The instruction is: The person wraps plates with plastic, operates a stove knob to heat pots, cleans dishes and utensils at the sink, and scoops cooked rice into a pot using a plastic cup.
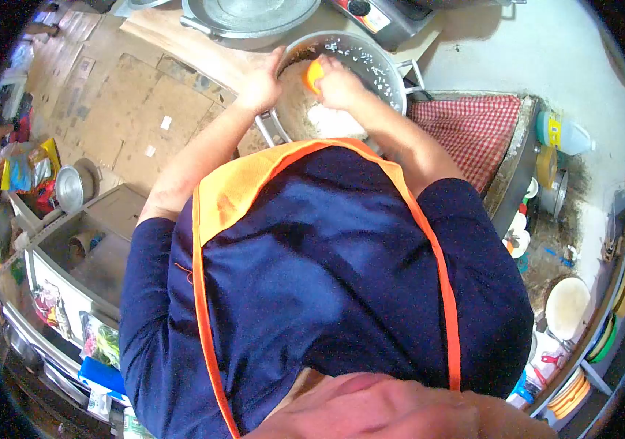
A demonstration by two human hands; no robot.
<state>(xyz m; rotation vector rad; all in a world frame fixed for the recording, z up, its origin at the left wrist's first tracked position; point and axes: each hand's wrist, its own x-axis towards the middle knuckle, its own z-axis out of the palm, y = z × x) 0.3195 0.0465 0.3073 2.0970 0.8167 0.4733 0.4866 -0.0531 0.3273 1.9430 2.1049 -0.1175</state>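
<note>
A large metal pot is in front of me, with white rice at its bottom and grains stuck along its inner wall. My left hand is closed on the pot's left rim, fingers toward the far side. Inside the pot, my right hand is wrapped round a small orange-yellow object, perhaps a cup or scoop; my fingers partly cover it. My orange apron bulges toward the pot's near edge and hides part of it.
A wide metal pan or lid lies beyond the pot, beside a stove-like appliance. A red checkered cloth covers the surface at right. At left are a small metal pot and colourful packets.
</note>
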